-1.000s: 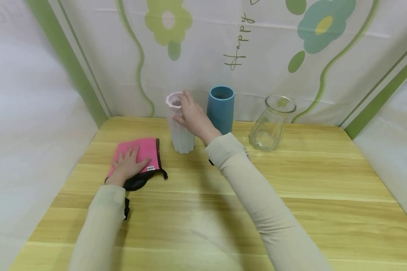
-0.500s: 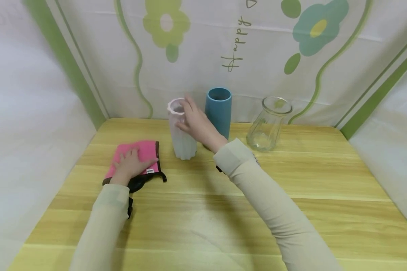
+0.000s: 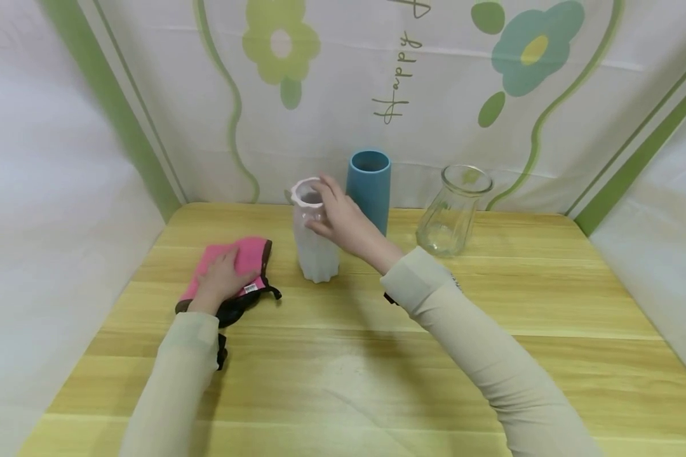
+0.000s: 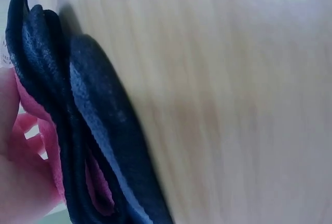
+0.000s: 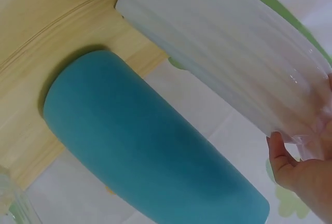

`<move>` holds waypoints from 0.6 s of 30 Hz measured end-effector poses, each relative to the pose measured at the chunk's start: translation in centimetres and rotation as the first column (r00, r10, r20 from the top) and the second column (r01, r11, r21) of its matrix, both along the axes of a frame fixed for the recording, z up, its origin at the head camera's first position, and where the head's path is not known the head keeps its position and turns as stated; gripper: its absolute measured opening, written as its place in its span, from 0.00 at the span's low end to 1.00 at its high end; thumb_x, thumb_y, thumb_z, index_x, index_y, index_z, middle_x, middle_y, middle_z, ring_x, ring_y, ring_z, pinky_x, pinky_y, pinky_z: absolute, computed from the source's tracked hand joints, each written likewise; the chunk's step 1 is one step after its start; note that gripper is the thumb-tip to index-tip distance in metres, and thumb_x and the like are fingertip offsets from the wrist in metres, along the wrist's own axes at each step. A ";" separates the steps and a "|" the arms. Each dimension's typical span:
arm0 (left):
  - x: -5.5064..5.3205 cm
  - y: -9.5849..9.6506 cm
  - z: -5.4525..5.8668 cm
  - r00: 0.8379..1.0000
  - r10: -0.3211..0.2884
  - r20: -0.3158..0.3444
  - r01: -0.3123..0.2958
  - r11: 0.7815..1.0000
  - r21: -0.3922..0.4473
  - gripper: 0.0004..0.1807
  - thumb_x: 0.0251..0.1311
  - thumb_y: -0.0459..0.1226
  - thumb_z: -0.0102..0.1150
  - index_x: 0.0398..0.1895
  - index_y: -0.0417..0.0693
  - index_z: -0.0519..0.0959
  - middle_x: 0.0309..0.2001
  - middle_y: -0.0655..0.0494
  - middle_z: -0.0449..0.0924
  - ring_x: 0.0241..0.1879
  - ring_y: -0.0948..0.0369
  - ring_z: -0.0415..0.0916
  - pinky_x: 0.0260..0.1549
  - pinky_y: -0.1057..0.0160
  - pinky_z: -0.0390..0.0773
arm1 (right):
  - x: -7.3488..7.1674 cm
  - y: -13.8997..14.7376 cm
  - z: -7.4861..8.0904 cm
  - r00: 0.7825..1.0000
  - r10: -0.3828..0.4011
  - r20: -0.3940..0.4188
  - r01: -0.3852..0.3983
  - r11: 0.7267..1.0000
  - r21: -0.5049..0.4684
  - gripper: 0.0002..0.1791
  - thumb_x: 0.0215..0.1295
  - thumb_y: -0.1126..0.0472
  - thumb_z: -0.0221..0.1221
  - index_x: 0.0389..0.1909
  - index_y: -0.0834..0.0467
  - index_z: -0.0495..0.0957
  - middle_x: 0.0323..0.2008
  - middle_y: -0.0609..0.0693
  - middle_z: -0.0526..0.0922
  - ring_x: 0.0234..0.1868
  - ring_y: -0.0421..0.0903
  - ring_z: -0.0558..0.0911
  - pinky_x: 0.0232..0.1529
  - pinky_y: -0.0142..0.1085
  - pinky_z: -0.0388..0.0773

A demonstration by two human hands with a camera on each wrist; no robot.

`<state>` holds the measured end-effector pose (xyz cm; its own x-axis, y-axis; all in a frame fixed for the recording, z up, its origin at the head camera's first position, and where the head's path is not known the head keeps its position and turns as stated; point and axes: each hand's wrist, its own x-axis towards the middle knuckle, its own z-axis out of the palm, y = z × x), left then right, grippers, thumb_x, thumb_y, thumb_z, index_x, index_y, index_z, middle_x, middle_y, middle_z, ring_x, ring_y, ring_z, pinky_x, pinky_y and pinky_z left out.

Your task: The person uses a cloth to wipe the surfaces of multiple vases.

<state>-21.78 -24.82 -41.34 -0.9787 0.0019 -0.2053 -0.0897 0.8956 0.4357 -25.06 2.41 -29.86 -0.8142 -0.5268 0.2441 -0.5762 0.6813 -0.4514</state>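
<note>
My right hand [image 3: 349, 222] grips a pale, ribbed vase with a scalloped rim [image 3: 316, 247] near its top, thumb and fingers round the neck. The right wrist view shows that vase [image 5: 223, 42] beside a smooth blue vase [image 5: 150, 146]. At the left of the table, my left hand [image 3: 221, 279] holds a folded pink cloth with dark edging [image 3: 253, 254], its fingers bent into the fabric. From the left wrist, the cloth's layered dark edge [image 4: 106, 110] lies along the thumb and fingers [image 4: 21, 167]. The far fingertips on both hands are partly hidden.
A clear glass vase [image 3: 447, 222] stands at the back right of the wooden table [image 3: 343, 381]. The blue vase [image 3: 370, 197] is just behind my right hand. A white curtain with printed flowers [image 3: 331, 95] closes off the back.
The pale vase has come nearer and slightly right with my right hand. My left fingers have bent from spread to curled, bunching the pink cloth.
</note>
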 end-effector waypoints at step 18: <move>-0.2 1.2 -0.2 0.984 -0.068 -0.164 0.070 0.997 0.008 0.33 0.64 0.39 0.50 0.71 0.35 0.58 0.66 0.29 0.61 0.67 0.37 0.59 0.66 0.40 0.60 | 2.3 3.6 0.0 0.994 0.093 -0.060 -0.092 0.995 0.025 0.39 0.65 0.53 0.60 0.70 0.65 0.55 0.73 0.63 0.50 0.65 0.63 0.68 0.66 0.54 0.66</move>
